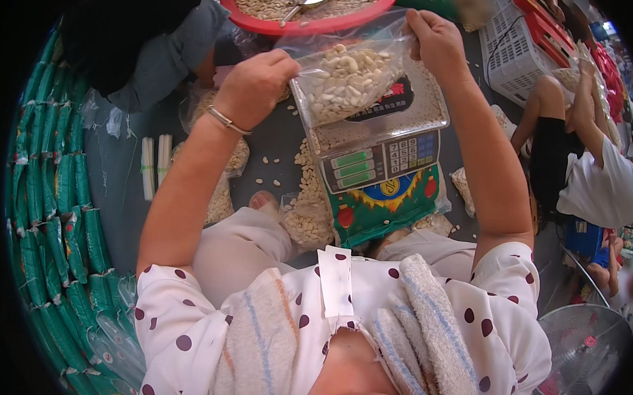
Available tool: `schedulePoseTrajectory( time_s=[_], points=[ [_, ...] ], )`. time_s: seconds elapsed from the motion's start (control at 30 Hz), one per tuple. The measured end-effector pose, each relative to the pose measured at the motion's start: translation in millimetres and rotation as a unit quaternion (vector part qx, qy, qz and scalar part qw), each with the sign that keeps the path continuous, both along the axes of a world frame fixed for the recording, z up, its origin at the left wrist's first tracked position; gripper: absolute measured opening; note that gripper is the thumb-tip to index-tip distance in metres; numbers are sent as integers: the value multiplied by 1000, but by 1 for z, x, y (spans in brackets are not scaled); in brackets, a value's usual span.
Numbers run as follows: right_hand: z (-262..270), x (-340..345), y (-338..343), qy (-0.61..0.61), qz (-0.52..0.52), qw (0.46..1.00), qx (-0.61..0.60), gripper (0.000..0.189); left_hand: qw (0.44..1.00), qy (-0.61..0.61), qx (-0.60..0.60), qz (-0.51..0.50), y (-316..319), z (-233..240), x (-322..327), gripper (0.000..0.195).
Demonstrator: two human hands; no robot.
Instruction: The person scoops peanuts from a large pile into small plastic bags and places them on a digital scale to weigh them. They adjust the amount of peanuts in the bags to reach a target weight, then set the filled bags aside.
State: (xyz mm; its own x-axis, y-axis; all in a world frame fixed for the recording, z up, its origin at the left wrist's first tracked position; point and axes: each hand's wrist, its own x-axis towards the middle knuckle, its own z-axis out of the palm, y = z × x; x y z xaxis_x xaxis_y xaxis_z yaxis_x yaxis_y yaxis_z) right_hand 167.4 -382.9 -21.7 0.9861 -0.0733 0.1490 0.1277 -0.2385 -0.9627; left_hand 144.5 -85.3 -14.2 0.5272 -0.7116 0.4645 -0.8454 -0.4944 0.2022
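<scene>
A clear plastic bag, partly filled with pale beans or large seeds, is stretched between my two hands. My left hand pinches its near left edge, and my right hand grips the far right corner. The bag's filled lower part lies over the metal pan of an electronic weighing scale; I cannot tell whether it rests fully on the pan. The scale has a keypad and lit green displays. A green printed sack lies under the scale's near side.
A red basin of the same beans, with a metal scoop, stands beyond the scale. Filled clear bags and loose beans surround my feet. Green packs are stacked at left. A white crate, seated people and a fan are at right.
</scene>
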Motion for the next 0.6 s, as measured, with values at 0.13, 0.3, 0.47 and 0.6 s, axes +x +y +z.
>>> schedulePoseTrajectory(
  time_s=[0.13, 0.3, 0.47, 0.6],
  points=[
    [-27, -23, -46, 101, -52, 989, -98, 36, 996, -11, 82, -29, -47, -35, -2, 14],
    [-12, -39, -50, -204, -133, 849, -470, 38, 995, 43, 79, -33, -70, -27, -19, 33],
    [78, -60, 18, -195, -18, 909, -367, 18, 1000, 25, 2, -11, -48, -1, -39, 56],
    [86, -52, 24, -119, 104, 898, -410, 17, 996, 73, -51, -16, -23, 29, -53, 53]
  ],
)
